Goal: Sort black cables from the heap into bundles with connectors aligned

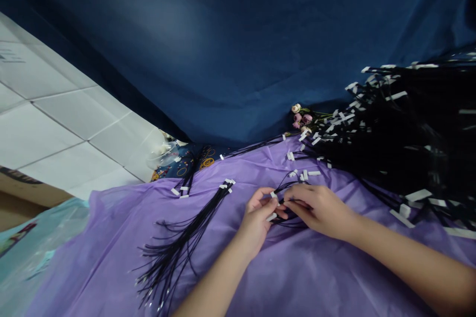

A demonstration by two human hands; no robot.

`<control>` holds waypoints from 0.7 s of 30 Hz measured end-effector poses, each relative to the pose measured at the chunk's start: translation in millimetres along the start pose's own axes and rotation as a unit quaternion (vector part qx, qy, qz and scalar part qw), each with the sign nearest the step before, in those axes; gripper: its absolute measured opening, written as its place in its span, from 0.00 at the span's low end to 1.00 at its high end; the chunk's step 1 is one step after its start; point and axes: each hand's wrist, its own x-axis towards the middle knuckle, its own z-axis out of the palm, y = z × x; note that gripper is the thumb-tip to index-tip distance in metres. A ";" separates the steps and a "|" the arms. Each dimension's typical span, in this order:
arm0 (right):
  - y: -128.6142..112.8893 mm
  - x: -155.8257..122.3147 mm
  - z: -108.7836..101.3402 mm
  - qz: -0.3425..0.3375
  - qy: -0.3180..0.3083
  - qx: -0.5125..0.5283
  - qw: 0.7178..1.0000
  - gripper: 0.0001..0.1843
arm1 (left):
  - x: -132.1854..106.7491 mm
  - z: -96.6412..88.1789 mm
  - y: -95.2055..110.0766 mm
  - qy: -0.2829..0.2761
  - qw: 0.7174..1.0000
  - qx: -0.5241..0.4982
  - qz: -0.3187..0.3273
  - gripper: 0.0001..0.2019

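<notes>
My left hand [258, 218] and my right hand [316, 208] meet over a purple cloth [297, 267], both with fingers pinched on a thin black cord with white tags [284, 195]. The cord loops between the two hands. To the left of my left hand lies a sorted bundle of black cords [193, 230], their white-tagged ends pointing up and right. A big tangled heap of black tagged cords [401, 133] lies to the right, beyond my right hand.
A dark blue cloth backdrop [241, 44] hangs behind. Small pink and cream artificial flowers [301, 118] sit at its foot. A second small cord bundle [184, 185] lies at the purple cloth's far edge. White tiled floor [55, 129] shows at left.
</notes>
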 end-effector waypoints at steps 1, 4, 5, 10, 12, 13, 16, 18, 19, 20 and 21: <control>0.0 -0.3 0.5 -0.001 0.001 -0.004 1.000 0.09 | -0.1 0.1 0.2 0.000 1.000 0.000 -0.001 0.18; -0.1 -0.9 1.2 0.000 -0.001 -0.009 1.000 0.09 | -0.1 0.2 0.5 -0.001 1.000 0.000 0.001 0.17; -0.2 -1.0 1.4 0.001 -0.004 -0.008 1.000 0.10 | 0.1 0.1 0.4 0.000 1.000 0.001 0.002 0.17; -0.6 -0.8 2.7 0.007 -0.008 -0.001 1.000 0.09 | 1.4 -0.9 -0.8 0.001 1.000 0.005 0.002 0.17; -0.4 -0.9 2.9 0.010 -0.010 0.004 1.000 0.09 | 1.6 -1.1 -1.2 0.000 1.000 0.004 0.003 0.17; -0.3 -1.1 2.8 0.012 -0.012 0.004 1.000 0.09 | 1.7 -1.1 -1.4 0.000 1.000 0.003 0.003 0.16; 0.2 -1.6 2.0 0.013 -0.014 0.005 1.000 0.09 | 1.9 -0.8 -1.6 -0.001 1.000 0.005 0.003 0.16; 0.8 -1.6 1.0 0.010 -0.014 0.007 1.000 0.10 | 2.1 -0.5 -1.5 0.000 1.000 0.007 0.003 0.16; 1.1 -1.5 0.5 0.008 -0.014 0.007 1.000 0.10 | 2.3 -0.4 -1.4 0.001 1.000 0.007 0.003 0.17; 1.5 -1.2 0.0 0.007 -0.014 0.007 1.000 0.10 | 2.4 -0.2 -1.3 0.001 1.000 0.007 0.004 0.17; 1.8 -0.9 -0.5 0.006 -0.013 0.007 1.000 0.10 | 2.5 -0.1 -1.3 0.001 1.000 0.006 0.005 0.17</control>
